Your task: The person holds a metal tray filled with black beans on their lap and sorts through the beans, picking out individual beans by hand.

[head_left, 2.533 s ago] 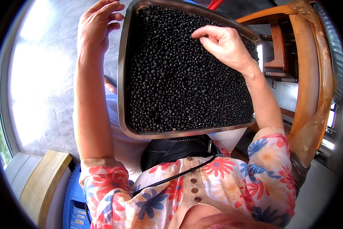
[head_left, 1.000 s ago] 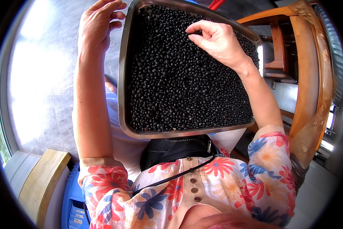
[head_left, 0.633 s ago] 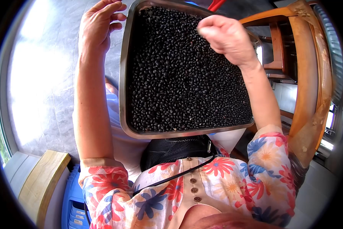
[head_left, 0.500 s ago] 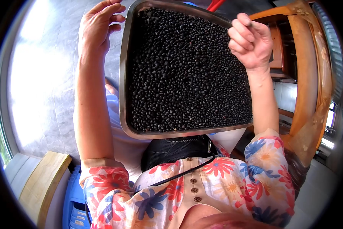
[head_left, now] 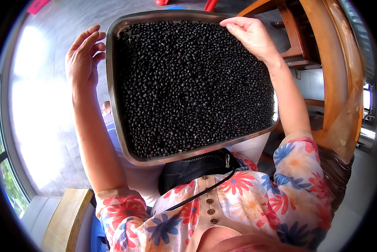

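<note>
A metal tray (head_left: 115,101) filled with small black beans (head_left: 192,88) rests over my lap, its near rim by a black mesh bag (head_left: 188,168). My left hand (head_left: 85,56) is just outside the tray's left rim, fingers loosely curved and apart, with nothing in it. Over the tray's far right corner is my right hand (head_left: 253,38), thumb and forefinger closed together near the far rim. Anything between those fingertips is too small or hidden to make out. Whether they touch the rim I cannot tell.
A wooden chair (head_left: 339,84) stands close on my right. At the lower left are a wooden-topped ledge (head_left: 69,214) and blue plastic (head_left: 98,235). Red legs (head_left: 210,5) of some furniture show beyond the tray. A window (head_left: 12,185) is at far left.
My right hand has turned from a raised, palm-up curl to reach inward over the tray's far right corner. My left hand and the tray appear further left and lower, the tray slightly turned.
</note>
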Tool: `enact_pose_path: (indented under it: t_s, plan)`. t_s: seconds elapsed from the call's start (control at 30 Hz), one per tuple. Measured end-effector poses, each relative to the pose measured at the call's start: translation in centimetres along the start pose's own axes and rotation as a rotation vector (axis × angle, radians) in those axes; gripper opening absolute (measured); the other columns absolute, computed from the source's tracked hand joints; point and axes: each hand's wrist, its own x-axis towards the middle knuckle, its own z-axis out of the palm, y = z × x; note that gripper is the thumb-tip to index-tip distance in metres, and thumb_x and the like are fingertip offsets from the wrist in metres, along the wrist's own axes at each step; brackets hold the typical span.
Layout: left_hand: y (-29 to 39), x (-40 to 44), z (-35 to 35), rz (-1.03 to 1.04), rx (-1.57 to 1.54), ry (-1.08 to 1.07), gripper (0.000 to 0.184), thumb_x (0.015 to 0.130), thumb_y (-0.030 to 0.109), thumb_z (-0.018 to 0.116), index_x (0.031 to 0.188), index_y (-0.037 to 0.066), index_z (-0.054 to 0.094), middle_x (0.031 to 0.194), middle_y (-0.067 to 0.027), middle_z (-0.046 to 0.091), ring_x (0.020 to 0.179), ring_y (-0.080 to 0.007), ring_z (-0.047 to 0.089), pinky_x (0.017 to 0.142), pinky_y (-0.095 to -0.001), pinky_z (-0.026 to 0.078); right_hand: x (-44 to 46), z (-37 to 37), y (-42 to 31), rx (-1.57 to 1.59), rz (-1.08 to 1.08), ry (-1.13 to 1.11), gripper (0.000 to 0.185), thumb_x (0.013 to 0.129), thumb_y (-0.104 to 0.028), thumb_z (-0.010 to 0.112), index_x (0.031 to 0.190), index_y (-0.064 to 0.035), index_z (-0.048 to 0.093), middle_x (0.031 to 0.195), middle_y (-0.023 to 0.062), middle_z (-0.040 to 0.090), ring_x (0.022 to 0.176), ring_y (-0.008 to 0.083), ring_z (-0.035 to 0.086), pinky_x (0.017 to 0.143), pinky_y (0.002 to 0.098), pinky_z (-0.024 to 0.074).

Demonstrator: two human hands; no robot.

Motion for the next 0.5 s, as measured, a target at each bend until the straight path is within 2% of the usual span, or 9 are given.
enact_pose_path:
  t_s: [0.03,0.07,0.1,0.17,0.23,0.3,0.37,0.4,0.5]
  plan:
    - [0.0,0.1,0.1,-0.007,0.029,0.004,0.028,0.091,0.011,0.056,0.116,-0.002,0.055,0.09,-0.0073,0.065,0.071,-0.0102,0.058,0.06,-0.0205,0.045,0.1,0.4,0.3,-0.09,-0.053,0.016,0.02,0.09,-0.015,0.059,0.101,0.0006,0.067,0.089,0.004,0.069,0.079,0.0084,0.062,0.073,0.0228,0.0491]
    - [-0.1,0.2,0.0,-0.009,0.021,-0.011,0.028,0.091,0.011,0.056,0.116,-0.002,0.055,0.09,-0.0075,0.065,0.072,-0.0108,0.058,0.06,-0.0209,0.046,0.0,0.6,-0.4,-0.122,-0.054,-0.024,0.02,0.09,-0.013,0.058,0.101,0.0013,0.067,0.088,0.0052,0.069,0.078,0.009,0.062,0.072,0.0236,0.0499]
    - [-0.3,0.4,-0.1,-0.013,0.014,-0.024,0.028,0.091,0.011,0.056,0.116,-0.003,0.055,0.09,-0.0077,0.065,0.072,-0.0115,0.059,0.06,-0.0213,0.046,0.0,0.4,-0.8,-0.177,-0.008,-0.131,0.022,0.092,-0.015,0.056,0.107,-0.0018,0.065,0.097,0.0033,0.068,0.089,0.0085,0.061,0.081,0.0232,0.0477]
    - [-0.5,0.5,0.0,-0.012,-0.006,-0.028,0.027,0.09,0.01,0.057,0.114,-0.003,0.056,0.088,-0.0073,0.066,0.071,-0.0109,0.059,0.059,-0.0205,0.046,-0.5,1.0,-1.7,-0.268,-0.069,-0.209,0.022,0.092,-0.015,0.056,0.107,-0.0015,0.065,0.095,0.0036,0.068,0.087,0.0085,0.06,0.078,0.0236,0.0483]
    - [-0.6,0.5,0.2,-0.004,-0.031,-0.013,0.025,0.087,0.009,0.061,0.11,-0.002,0.06,0.084,-0.006,0.066,0.066,-0.0087,0.059,0.055,-0.0183,0.045,-1.3,0.9,-3.7,-0.152,0.024,-0.427,0.021,0.092,-0.013,0.056,0.106,-0.0015,0.066,0.088,0.0,0.066,0.079,0.0047,0.057,0.071,0.021,0.0466]
    - [-0.6,0.4,0.4,-0.004,-0.032,-0.015,0.025,0.087,0.009,0.061,0.109,-0.002,0.06,0.084,-0.0057,0.066,0.066,-0.0085,0.059,0.055,-0.0183,0.045,-1.8,0.7,-4.0,-0.056,-0.001,-0.437,0.02,0.092,-0.013,0.056,0.105,-0.002,0.066,0.085,-0.0022,0.064,0.077,0.0028,0.055,0.069,0.0194,0.0453]
    - [-0.6,0.4,0.4,-0.007,-0.033,-0.012,0.024,0.087,0.009,0.061,0.109,-0.002,0.061,0.084,-0.0053,0.066,0.067,-0.0084,0.059,0.055,-0.0183,0.045,-1.4,0.8,-2.7,-0.026,-0.034,-0.283,0.02,0.092,-0.013,0.056,0.105,-0.0021,0.066,0.085,-0.0021,0.064,0.077,0.003,0.056,0.069,0.0196,0.0453]
    - [-0.6,0.4,0.4,-0.009,-0.035,-0.01,0.024,0.088,0.009,0.06,0.109,-0.002,0.061,0.084,-0.0051,0.066,0.067,-0.0083,0.06,0.055,-0.0183,0.045,-1.0,0.6,-2.1,-0.088,0.028,-0.228,0.02,0.092,-0.013,0.056,0.105,-0.0023,0.066,0.085,-0.0012,0.065,0.077,0.0037,0.056,0.069,0.0204,0.0459]
    - [-0.8,0.5,0.4,-0.009,-0.045,-0.012,0.023,0.088,0.008,0.06,0.108,-0.001,0.061,0.084,-0.0046,0.066,0.068,-0.0082,0.06,0.055,-0.0182,0.045,0.3,1.0,-1.6,-0.256,-0.014,-0.104,0.023,0.091,-0.015,0.056,0.108,-0.0021,0.065,0.087,0.0003,0.067,0.076,0.0045,0.057,0.069,0.0205,0.0462]
